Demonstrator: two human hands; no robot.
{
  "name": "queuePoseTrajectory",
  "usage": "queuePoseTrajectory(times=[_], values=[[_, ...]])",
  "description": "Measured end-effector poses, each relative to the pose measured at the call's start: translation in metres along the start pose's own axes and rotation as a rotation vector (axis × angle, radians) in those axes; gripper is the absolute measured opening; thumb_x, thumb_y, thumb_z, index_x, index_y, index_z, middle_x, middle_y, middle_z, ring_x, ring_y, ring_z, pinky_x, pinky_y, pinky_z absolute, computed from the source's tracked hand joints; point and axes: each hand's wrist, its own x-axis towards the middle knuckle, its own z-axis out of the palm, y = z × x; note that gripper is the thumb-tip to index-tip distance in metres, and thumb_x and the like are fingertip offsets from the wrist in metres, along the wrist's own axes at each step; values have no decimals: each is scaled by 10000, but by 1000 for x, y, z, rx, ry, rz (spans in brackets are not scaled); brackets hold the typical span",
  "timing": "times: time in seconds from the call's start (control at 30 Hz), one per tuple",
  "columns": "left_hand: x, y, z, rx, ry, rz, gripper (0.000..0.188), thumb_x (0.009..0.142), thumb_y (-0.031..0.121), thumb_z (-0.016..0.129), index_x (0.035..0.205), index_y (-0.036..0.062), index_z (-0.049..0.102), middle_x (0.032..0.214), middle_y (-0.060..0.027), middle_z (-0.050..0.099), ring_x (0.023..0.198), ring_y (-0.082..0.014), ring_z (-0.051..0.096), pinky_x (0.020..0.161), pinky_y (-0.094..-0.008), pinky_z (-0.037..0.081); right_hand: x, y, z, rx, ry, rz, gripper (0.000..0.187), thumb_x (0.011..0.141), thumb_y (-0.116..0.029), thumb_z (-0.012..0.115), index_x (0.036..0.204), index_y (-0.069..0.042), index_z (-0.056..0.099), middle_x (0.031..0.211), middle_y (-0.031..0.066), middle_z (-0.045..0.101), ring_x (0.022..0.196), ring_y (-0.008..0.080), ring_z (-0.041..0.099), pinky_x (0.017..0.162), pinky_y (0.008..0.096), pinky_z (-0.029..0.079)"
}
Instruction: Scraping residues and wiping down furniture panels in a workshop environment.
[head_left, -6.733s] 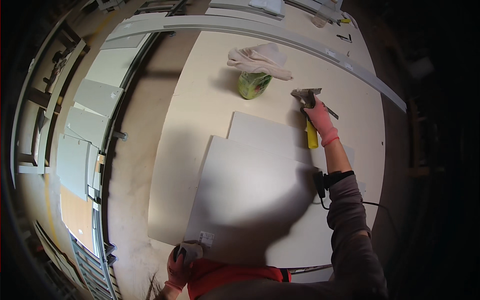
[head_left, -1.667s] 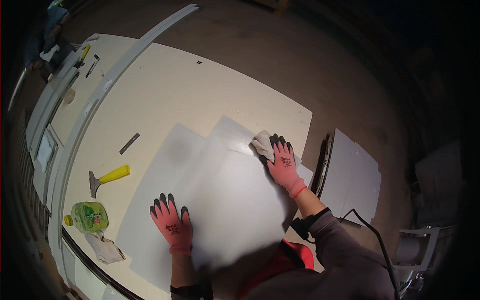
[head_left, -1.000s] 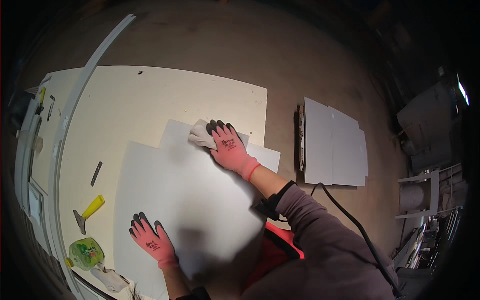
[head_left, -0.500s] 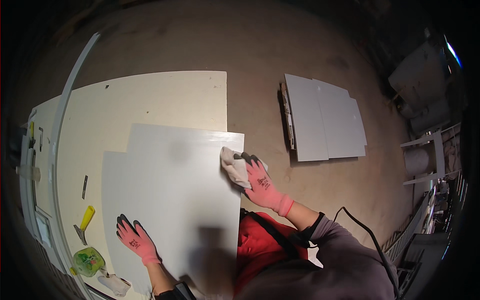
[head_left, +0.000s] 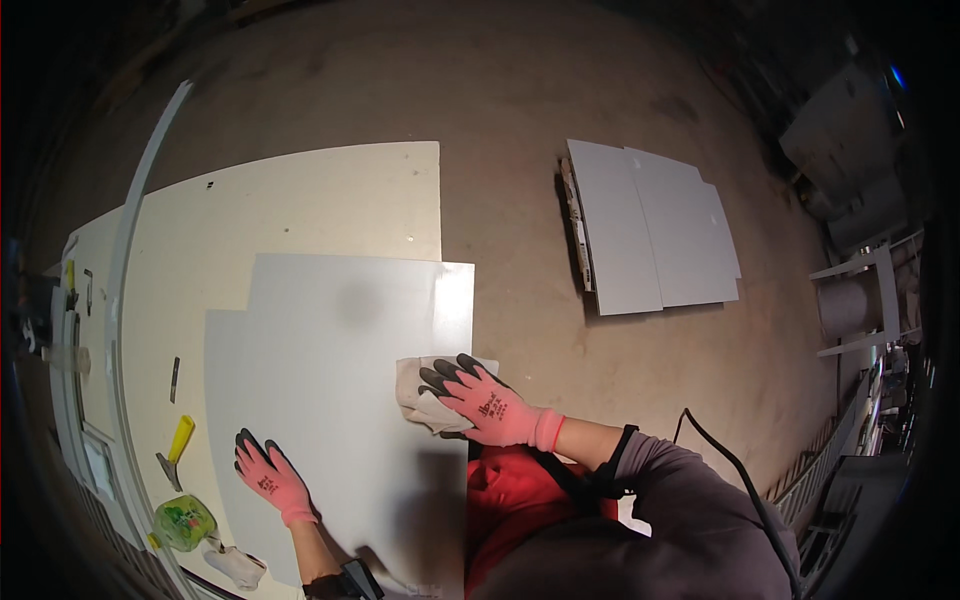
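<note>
A large smooth light-grey panel [head_left: 320, 370] lies flat on a cream-topped table [head_left: 340, 195]. My right hand [head_left: 492, 407], in a pink glove with black fingertips, presses a crumpled pale cloth [head_left: 414, 388] onto the panel by its right edge. The fingers lie over the cloth and point left. My left hand [head_left: 272, 482], gloved the same way, rests flat near the panel's left edge with its fingers stretched out and nothing held.
Left of the panel lie a yellow-handled scraper [head_left: 180, 440], a thin dark tool [head_left: 175, 380], a green packet or container [head_left: 186, 522] and a whitish rag [head_left: 238, 568]. A long pale strip [head_left: 126, 240] runs along the left. Grey panels [head_left: 640, 235] are stacked at right, above the floor.
My right hand has slid the cloth nearer to me and slightly left along the panel, and its fingers have turned more leftward. My left hand stays nearly where it was.
</note>
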Motion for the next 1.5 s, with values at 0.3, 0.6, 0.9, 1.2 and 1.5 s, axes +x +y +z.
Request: queuePoseTrajectory(times=[0.3,0.6,0.9,1.2,1.5], values=[[17,-7,14,-30,2,11,478,910,208,436,1304,-56,381,1355,-241,375,1256,-387,330,1092,-470,185,84,66,-49,-81,302,297,545,825,-320,550,1258,-11,434,1273,163,436,1253,326,338,1087,478,189],[26,-14,8,-26,-33,-23,484,886,186,481,1297,-52,387,1351,-233,383,1255,-384,330,1096,-479,171,63,48,-45,-90,189,237,590,784,-309,600,1268,-19,427,1246,208,412,1227,384,338,1069,470,230],[30,-22,2,1,-9,9,479,897,194,468,1317,-19,381,1344,-237,383,1245,-394,338,1089,-489,179,275,8,-39,-103,204,155,633,873,-437,461,1334,-11,377,1383,219,338,1305,388,273,1104,457,160],[26,-14,3,-96,4,-40,503,856,175,516,1314,2,398,1341,-211,397,1247,-388,334,1093,-491,173,352,-38,-30,-169,226,18,605,877,-409,451,1327,-11,382,1388,189,338,1329,340,244,1114,458,119],[29,-28,-18,-156,-31,-75,510,841,154,529,1320,29,406,1366,-168,388,1263,-335,333,1105,-460,168,103,19,-24,-221,190,559,646,807,-298,584,1308,52,371,1339,246,354,1278,417,278,1094,504,147]])
